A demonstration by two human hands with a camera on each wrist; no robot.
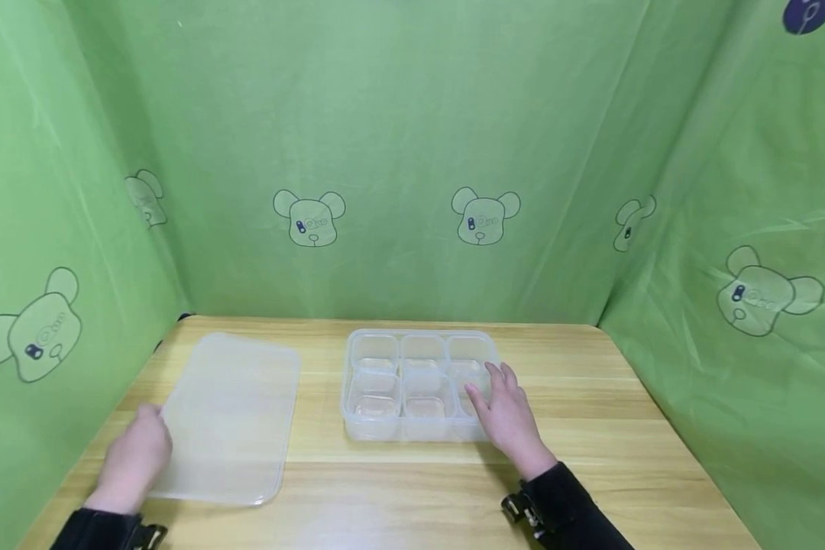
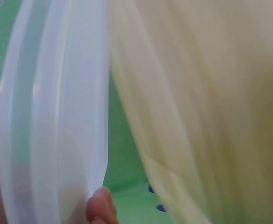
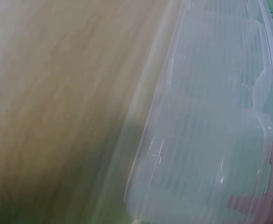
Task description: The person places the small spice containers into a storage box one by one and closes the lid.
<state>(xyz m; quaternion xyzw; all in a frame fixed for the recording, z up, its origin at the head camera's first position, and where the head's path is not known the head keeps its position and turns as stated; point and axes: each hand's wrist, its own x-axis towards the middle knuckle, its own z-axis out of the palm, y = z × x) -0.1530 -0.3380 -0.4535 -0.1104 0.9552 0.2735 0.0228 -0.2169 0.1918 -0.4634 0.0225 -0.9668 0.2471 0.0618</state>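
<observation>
Left hand [image 1: 137, 452] grips likely light, flexible lid [image 1: 230, 420] aptly by edge; right hand [image 1: 510, 416], loosely spread, is at divided container [image 1: 422, 431].

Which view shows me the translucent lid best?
Head view: it shows nearly the whole translucent lid, the left hand covering part of one edge. Left wrist shows only a cropped, close edge; right wrist shows none.

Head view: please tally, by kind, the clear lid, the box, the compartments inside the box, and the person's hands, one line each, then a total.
Lid: 1
Box: 1
Compartments: 6
Left hand and right hand: 2
Total: 10
</observation>
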